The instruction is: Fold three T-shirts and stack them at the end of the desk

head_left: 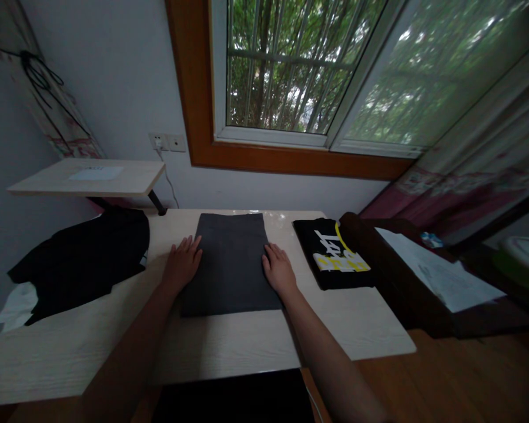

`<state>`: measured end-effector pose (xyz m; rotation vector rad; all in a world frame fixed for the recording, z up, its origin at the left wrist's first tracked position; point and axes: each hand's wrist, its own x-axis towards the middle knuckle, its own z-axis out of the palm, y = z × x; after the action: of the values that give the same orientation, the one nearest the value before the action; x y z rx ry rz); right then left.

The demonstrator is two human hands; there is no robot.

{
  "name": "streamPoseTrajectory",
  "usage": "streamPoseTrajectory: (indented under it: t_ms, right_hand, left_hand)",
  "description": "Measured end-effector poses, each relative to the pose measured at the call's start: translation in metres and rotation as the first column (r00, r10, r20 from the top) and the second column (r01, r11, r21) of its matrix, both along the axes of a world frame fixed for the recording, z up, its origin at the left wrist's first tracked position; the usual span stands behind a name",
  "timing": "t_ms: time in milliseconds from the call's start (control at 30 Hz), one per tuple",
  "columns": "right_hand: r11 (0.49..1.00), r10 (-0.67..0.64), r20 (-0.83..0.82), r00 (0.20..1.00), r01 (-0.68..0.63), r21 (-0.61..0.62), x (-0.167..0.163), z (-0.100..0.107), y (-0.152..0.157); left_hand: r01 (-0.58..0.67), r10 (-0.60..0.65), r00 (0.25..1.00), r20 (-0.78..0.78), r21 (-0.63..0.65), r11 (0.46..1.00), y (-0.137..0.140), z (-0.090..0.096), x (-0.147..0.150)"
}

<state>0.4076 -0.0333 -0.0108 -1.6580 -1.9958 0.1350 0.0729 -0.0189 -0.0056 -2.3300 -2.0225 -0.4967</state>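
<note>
Grey rectangle (pixel 229 264): lying flat near the middle of the tabletop (pixel 233 341).
Left hand (pixel 184 262): palm down at the rectangle's left edge, fingertips on it, grip unclenched.
Right hand (pixel 281 270): palm down at the opposite edge, fingers extended and touching, grip likewise unclenched.
Folded black garment (pixel 302 244): right of the right hand, apart from it, white and yellow print facing up.
Black cloth (pixel 88 255): spread loosely at the left, below a raised shelf (pixel 141 173).
</note>
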Motion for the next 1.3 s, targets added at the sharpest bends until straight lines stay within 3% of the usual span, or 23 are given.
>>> streamPoseTrajectory:
  t_ms: [267, 500, 700, 967, 1300]
  right_hand:
    - [0.997, -0.033, -0.265, 0.964, 0.051, 0.064, 0.01, 0.005, 0.005]
    - [0.997, -0.054, -0.301, 0.952, 0.07, 0.042, 0.015, 0.007, 0.007]
    - [0.997, -0.073, -0.286, 0.955, 0.076, 0.0, 0.015, 0.005, 0.008]
    - [0.998, -0.064, -0.328, 0.943, 0.052, -0.045, 0.014, 0.006, 0.006]
    - [0.996, -0.035, -0.401, 0.915, 0.0, -0.085, 0.017, 0.008, 0.005]
  left_hand:
    - [-0.035, 0.019, 0.966, 0.259, 0.06, 0.998, 0.0, 0.0, -0.013]
    - [-0.096, 0.092, 0.871, 0.482, -0.016, 0.995, 0.001, 0.009, -0.016]
    - [-0.085, 0.114, 0.863, 0.493, -0.081, 0.993, 0.002, 0.01, -0.016]
    - [-0.043, 0.056, 0.918, 0.394, -0.042, 0.998, 0.002, 0.006, -0.018]
    - [0.02, -0.002, 0.882, 0.471, -0.033, 0.999, 0.004, 0.001, -0.024]
